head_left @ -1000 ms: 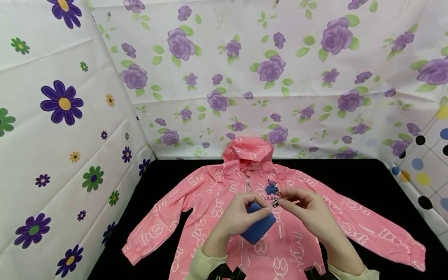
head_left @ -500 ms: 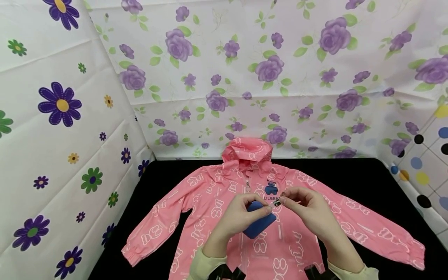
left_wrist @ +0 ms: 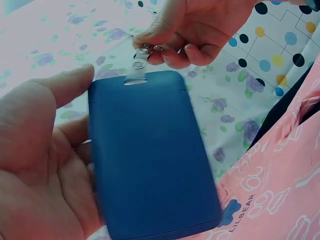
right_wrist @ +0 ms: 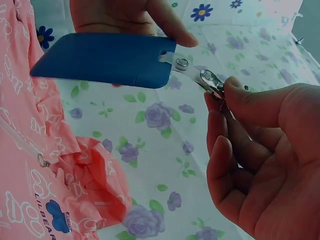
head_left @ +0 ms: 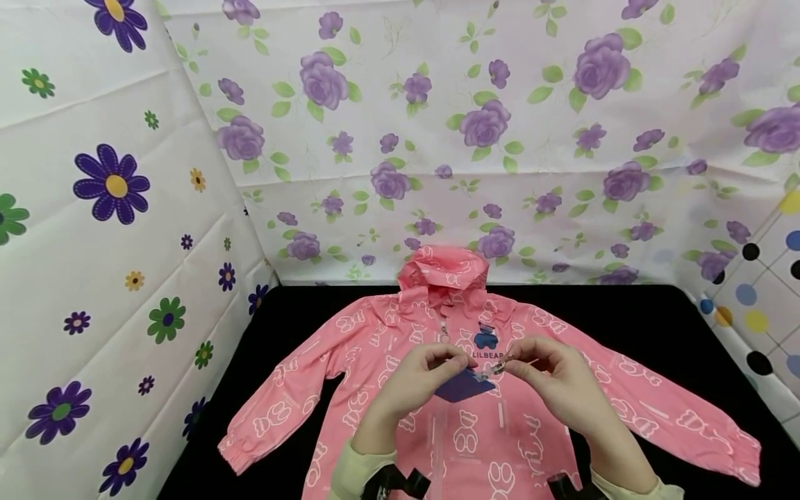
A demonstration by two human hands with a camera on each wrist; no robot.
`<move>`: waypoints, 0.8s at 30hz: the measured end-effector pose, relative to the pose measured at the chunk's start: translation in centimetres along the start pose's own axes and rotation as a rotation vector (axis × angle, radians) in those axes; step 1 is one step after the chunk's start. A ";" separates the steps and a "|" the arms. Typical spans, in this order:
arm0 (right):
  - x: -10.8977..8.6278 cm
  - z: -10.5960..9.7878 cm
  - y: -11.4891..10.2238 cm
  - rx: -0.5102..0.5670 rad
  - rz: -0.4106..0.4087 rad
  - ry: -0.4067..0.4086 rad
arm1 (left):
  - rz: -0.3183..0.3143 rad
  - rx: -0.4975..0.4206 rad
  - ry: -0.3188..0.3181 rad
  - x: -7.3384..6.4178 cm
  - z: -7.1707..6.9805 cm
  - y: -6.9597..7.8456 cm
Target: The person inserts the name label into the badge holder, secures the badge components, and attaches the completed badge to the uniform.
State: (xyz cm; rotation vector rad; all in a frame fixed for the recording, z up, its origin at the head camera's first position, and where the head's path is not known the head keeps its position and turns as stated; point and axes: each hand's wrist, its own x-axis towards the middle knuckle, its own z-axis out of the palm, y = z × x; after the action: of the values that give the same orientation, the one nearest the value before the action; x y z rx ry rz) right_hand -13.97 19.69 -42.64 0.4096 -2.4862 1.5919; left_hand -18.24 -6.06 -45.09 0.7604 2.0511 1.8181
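A blue badge holder hangs from a clear strap that runs through a slot in its top edge. My left hand holds the holder by its side edge, thumb near a top corner, the other fingers partly hidden behind it. At the strap's far end is a metal badge clip, pinched between the thumb and fingers of my right hand. Both hands are over a pink hooded jacket, near its blue bear print and the lettering below.
Spread out with both sleeves wide, the jacket lies on a black table. A purple-flowered cloth wall rises behind; a daisy-print wall stands left and a dotted one right.
The badge holder has tipped from hanging steeply to lying flatter in the head view. My left fingers have shifted on its edge, while the right hand still pinches the clip.
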 end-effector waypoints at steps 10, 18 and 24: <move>0.1 -0.4 0.6 0.003 -0.145 0.005 | -0.047 -0.016 -0.125 0.5 0.1 -0.6; 0.1 -0.6 0.7 0.054 -0.338 -0.062 | -0.039 -0.123 -0.227 0.4 0.6 -0.4; 0.1 -0.7 0.6 0.052 -0.415 -0.067 | -0.045 -0.163 -0.243 0.4 0.6 -0.4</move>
State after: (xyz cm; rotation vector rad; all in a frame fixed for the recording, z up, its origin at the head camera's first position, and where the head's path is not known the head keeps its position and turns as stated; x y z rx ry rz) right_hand -14.27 20.56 -42.81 0.9295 -2.2138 1.4899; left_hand -18.32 -5.34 -45.48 0.8363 1.7317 1.7471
